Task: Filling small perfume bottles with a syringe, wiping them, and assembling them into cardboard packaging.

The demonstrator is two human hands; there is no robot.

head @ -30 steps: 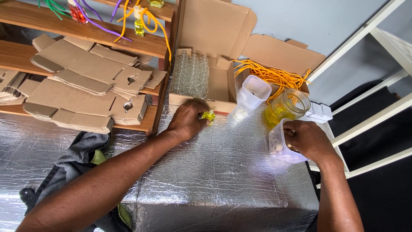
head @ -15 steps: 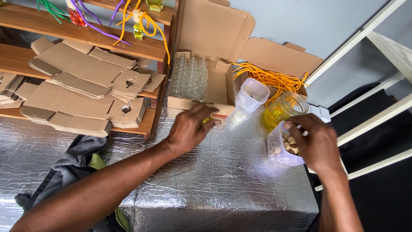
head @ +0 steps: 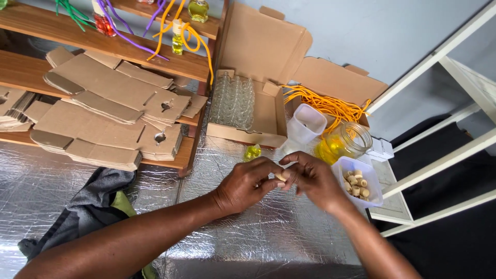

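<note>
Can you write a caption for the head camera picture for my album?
Both hands, left hand and right hand, pinch a small cork above the silver table.

We are seeing open brown carton (head: 268, 111) sitting behind hands, holding clear glass bottles (head: 233, 101); second open carton (head: 336, 80) sitting right of it (orange cords spilling out); flat brown box blanks (head: 103, 113) lying stacked on wooden shelves, left.

I am working at a table (head: 72, 191) wrapped in crinkled silver foil, which is catching soft daylight. Wooden shelves (head: 46, 31) are standing along my left, running up against a pale blue-grey wall (head: 392, 36). A white frame (head: 444, 57) is leaning across my right side, and beneath it a dark floor (head: 460, 243) is showing.
</note>
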